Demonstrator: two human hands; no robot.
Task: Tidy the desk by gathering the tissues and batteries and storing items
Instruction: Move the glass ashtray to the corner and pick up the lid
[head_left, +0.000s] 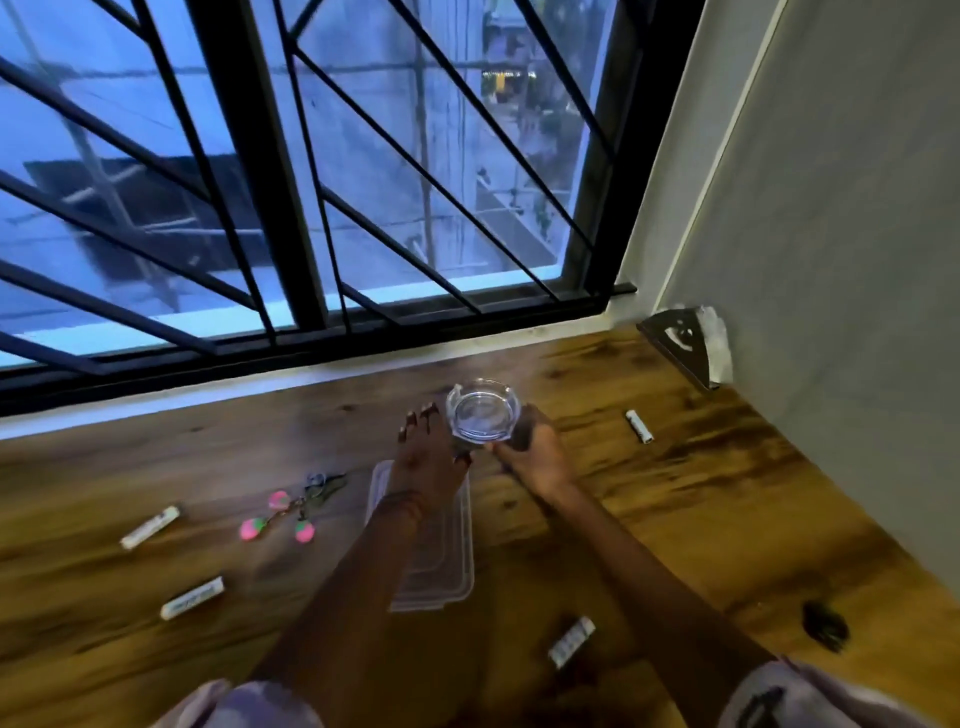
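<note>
Batteries (192, 597) blurred; glass ashtray (480, 413) partly hidden in right hand (535, 452)

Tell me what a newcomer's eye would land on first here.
The glass ashtray stands out, mid-desk near the barred window, gripped by the right hand, with the left hand beside it. Left of the arms lies a pink-and-green keychain, and white batteries lie scattered over the wooden desk.
</note>
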